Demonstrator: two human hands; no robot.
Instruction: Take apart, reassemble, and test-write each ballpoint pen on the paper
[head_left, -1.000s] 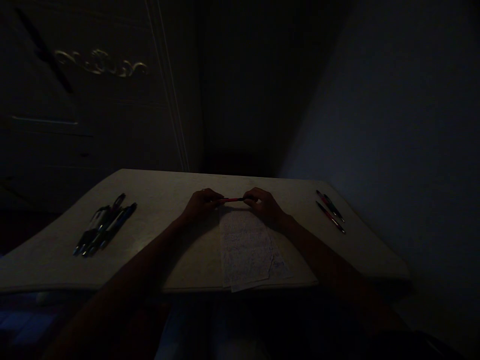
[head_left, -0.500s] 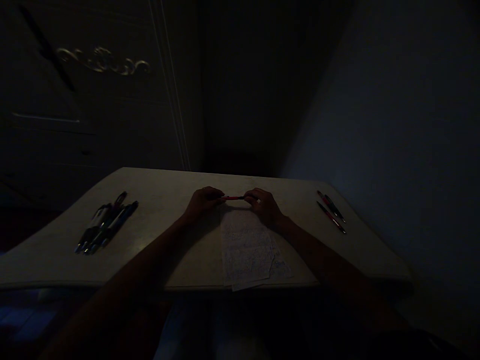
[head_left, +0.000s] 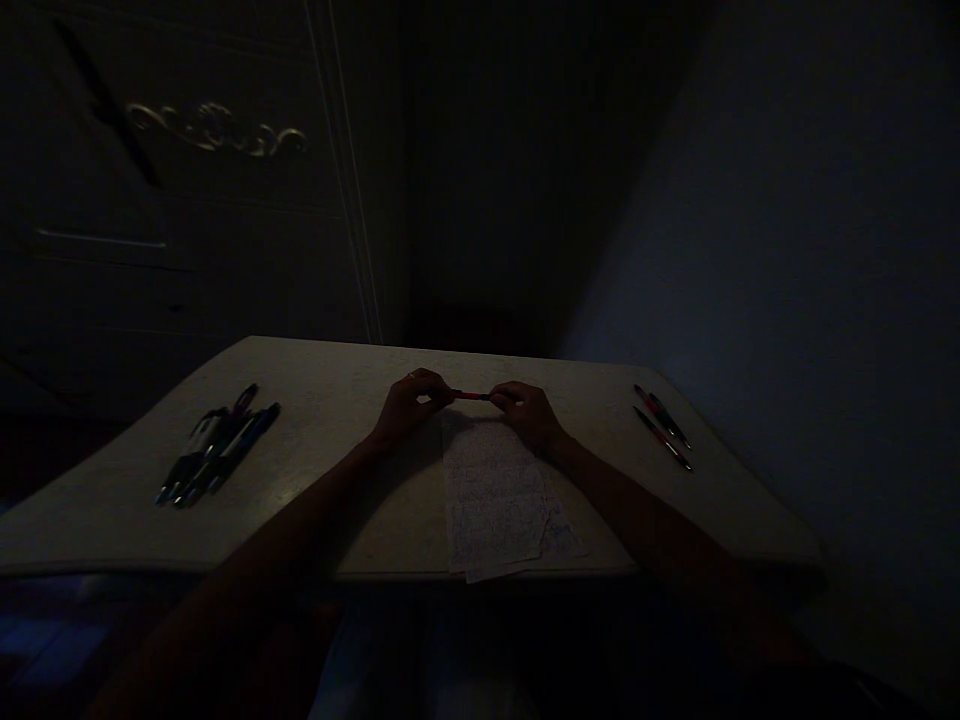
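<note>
Between my two hands, just above the far middle of the table, a red and dark pen (head_left: 472, 396) lies level from side to side. My left hand (head_left: 417, 402) pinches its left end between thumb and fingers. The right end is gripped by my right hand (head_left: 525, 410), whose fingers are bent around the tip. Below the pen are scribbled sheets of paper (head_left: 495, 500), partly overlapping, with their lower edge at the table's front. The dim light hides the pen's finer details.
Several pens (head_left: 214, 450) lie in a bunch on the left of the table (head_left: 345, 375). On the right lie a red pen (head_left: 664, 438) and darker pens (head_left: 670, 418) beside it. A cabinet (head_left: 225, 230) stands behind on the left, and a wall (head_left: 750, 250) rises on the right.
My left hand's fingers have shifted slightly right along the pen, and a gap shows between its thumb and fingers. My right hand stays nearly in place. The view has moved slightly.
</note>
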